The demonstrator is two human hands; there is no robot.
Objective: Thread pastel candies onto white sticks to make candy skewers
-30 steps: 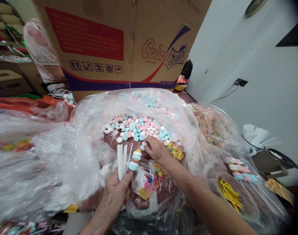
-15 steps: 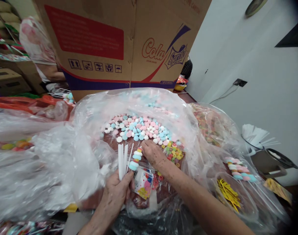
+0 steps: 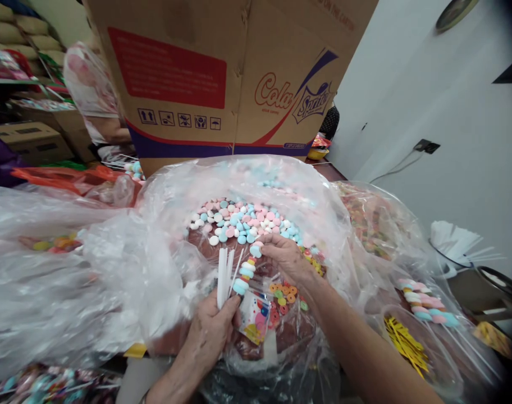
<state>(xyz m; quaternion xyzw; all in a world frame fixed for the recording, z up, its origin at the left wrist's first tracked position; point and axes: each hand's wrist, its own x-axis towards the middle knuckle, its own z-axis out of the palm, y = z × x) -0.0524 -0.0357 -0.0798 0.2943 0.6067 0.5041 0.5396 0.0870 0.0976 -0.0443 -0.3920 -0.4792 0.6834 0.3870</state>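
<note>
My left hand [image 3: 211, 331] grips a bunch of white sticks [image 3: 224, 276], one of them threaded with blue, white and orange candies [image 3: 245, 274], plus a printed clear wrapper [image 3: 254, 316]. My right hand [image 3: 286, 257] pinches a pastel candy [image 3: 256, 249] at the top of that threaded stick. Both hands work inside a big clear plastic bag [image 3: 163, 247]. A pile of pink, blue and white disc candies [image 3: 243, 220] lies just beyond my fingers. Small coloured ring candies [image 3: 284, 295] lie under my right wrist.
A large Cola Sprite cardboard box [image 3: 222, 78] stands right behind the bag. Another person [image 3: 94, 95] is at the back left. To the right lie finished candy sticks [image 3: 426, 306], yellow ties [image 3: 405, 342] in a bowl and another bag of sweets [image 3: 365, 224].
My right hand picked a candy from the pile and brought it back onto the tip of the stick. My left hand kept holding the sticks. The camera shifted slightly.
</note>
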